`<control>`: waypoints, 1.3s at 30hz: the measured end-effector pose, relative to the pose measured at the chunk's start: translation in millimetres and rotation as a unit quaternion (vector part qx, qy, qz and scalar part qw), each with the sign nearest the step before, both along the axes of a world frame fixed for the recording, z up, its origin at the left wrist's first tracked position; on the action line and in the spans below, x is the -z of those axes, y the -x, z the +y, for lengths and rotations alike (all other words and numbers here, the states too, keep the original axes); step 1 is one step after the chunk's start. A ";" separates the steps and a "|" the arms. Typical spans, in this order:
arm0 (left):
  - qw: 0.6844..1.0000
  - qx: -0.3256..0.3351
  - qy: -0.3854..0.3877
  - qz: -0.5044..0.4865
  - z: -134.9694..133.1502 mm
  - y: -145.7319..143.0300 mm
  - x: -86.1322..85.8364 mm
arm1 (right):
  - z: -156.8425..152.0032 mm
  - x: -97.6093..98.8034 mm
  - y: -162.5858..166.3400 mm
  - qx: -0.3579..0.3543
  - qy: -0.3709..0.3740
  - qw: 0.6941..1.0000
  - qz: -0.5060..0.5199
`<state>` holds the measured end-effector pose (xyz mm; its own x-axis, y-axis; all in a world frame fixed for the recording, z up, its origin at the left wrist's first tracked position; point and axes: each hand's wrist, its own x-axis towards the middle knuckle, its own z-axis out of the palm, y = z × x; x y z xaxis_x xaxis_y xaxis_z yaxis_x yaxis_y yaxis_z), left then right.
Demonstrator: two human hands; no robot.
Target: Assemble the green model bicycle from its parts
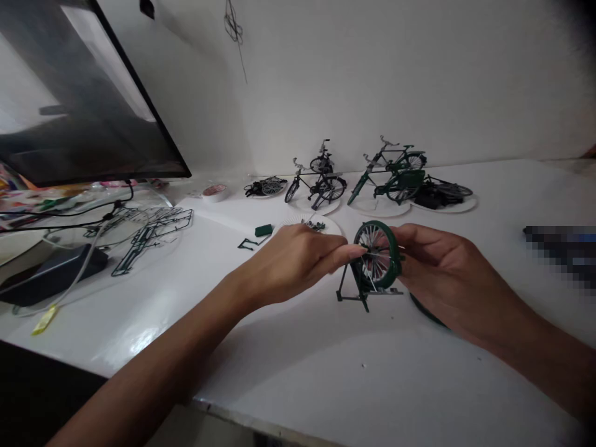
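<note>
Between my hands, above the white table, is a partly built green model bicycle with a spoked wheel and thin frame bars below it. My left hand pinches the wheel near its hub with thumb and fingers. From the other side, my right hand grips the wheel's green rim; some of its fingers are hidden behind it. A dark green curved part shows under my right hand, largely covered. Behind my left hand, a paper plate carries small parts, with a green block and a bent green piece beside it.
Finished model bicycles stand on plates along the wall, near a plate with dark parts. Parts frames, cables and a dark box lie left, below a monitor. A small round tub sits behind. A blurred dark object is at right.
</note>
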<state>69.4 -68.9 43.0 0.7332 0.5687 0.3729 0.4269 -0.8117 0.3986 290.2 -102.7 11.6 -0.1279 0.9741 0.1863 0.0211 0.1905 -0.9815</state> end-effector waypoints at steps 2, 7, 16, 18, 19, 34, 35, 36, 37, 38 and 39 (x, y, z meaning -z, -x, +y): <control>1.000 -0.011 -0.023 -0.008 0.9 1.1 0.0 | 1.9 1.6 0.9 -0.009 0.011 1.000 0.026; 0.995 0.009 -0.094 -0.040 0.9 -0.4 2.8 | 3.7 2.2 2.6 -0.037 0.031 0.996 0.080; 0.995 -0.036 0.021 -0.088 -2.9 -8.6 9.8 | 2.6 3.6 -0.3 -0.014 0.014 0.999 0.044; 0.997 -0.044 0.013 -0.069 -3.0 -6.9 8.5 | 2.3 3.0 0.2 -0.004 0.022 0.998 0.051; 0.997 -0.047 -0.001 -0.057 -2.8 -5.9 7.9 | 2.2 2.7 0.4 0.001 0.027 0.998 0.054; 0.993 -0.068 0.029 -0.091 -2.7 -13.0 12.6 | 1.3 2.2 2.7 0.015 0.063 0.996 0.066; 0.993 -0.066 0.031 -0.089 -2.3 -12.8 12.4 | 1.4 1.8 3.1 0.016 0.063 0.996 0.061; 0.994 -0.061 0.032 -0.087 -2.0 -12.7 12.1 | 1.7 1.6 3.3 0.017 0.063 0.996 0.056; 0.994 -0.056 0.033 -0.084 -1.6 -12.6 12.0 | 2.0 1.5 3.4 0.016 0.062 0.997 0.053; 0.995 -0.051 0.034 -0.081 -1.4 -12.5 11.9 | 2.2 1.5 3.3 0.016 0.060 0.997 0.051; 0.995 -0.047 0.034 -0.079 -1.2 -12.5 11.9 | 2.4 1.5 3.0 0.015 0.059 0.997 0.051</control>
